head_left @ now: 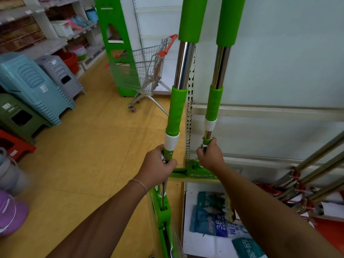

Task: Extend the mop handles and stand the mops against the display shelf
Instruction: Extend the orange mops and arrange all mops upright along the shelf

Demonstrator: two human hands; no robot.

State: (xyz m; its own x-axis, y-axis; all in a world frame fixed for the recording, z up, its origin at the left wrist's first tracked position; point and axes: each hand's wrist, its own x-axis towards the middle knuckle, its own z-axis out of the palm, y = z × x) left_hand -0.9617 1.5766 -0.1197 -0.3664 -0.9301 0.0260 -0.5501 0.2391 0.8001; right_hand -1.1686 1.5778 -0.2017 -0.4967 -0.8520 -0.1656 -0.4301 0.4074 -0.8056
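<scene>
Stacked plastic stools (31, 84) stand at far left on the yellow floor (96, 138); a shopping cart (147, 71) is parked further back. Your left hand (158, 168) is curled around the lower shaft of the left mop (176, 107), just under its white collar, the mop upright with its green head (163, 216) low beside your forearm. Your right hand (211, 155) pinches the green clip on the right mop (216, 101), also upright, against the white display shelf (279, 112). The two hands are apart, one per handle. Bagged goods (216, 216) lie on the bottom shelf; more chrome handles (312, 175) lean at far right.
</scene>
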